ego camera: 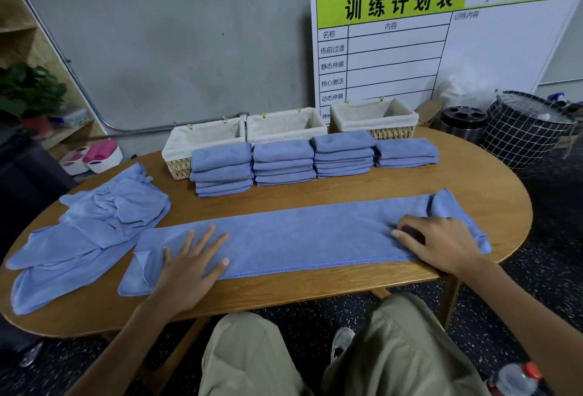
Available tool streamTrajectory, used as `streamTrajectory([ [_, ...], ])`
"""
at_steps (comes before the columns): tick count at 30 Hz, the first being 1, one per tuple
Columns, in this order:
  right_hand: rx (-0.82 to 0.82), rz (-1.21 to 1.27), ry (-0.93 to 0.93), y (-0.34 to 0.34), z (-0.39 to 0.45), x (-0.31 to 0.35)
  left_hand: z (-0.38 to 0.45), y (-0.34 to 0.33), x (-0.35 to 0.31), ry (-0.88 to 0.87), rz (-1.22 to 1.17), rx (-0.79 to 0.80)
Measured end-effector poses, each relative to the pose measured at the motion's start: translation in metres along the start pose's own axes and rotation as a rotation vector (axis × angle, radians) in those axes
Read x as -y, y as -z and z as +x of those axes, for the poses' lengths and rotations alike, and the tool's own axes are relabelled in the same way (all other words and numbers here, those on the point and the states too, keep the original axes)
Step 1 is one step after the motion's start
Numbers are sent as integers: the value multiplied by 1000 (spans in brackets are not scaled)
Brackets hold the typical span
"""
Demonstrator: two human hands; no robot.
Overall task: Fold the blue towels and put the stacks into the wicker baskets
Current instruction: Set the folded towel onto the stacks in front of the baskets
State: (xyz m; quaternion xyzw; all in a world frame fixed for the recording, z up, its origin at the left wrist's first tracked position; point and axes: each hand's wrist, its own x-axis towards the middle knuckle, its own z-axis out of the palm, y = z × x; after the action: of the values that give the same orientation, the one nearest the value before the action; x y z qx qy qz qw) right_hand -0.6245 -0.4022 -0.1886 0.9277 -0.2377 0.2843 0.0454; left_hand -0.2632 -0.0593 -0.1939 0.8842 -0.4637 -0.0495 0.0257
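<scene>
A grey concrete wall [173,33] backs the oval wooden table [284,294] on dark speckled floor [552,222].

Left hand [192,264] flat, fingers spread; right hand [438,242] palm down, fingers curled.
</scene>
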Motion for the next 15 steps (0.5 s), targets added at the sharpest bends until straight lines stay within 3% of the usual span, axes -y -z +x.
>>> streamTrajectory([
  [4,90,-50,-136,10,1,-12,-2,8,1,20,4,43],
  [9,154,-15,-369,19,14,-29,26,22,-51,-135,-202,-266],
  [12,243,-52,-346,6,12,-38,50,17,-116,-274,-235,-117],
  [15,280,-101,-351,-4,6,-51,65,3,-156,-254,-67,88],
])
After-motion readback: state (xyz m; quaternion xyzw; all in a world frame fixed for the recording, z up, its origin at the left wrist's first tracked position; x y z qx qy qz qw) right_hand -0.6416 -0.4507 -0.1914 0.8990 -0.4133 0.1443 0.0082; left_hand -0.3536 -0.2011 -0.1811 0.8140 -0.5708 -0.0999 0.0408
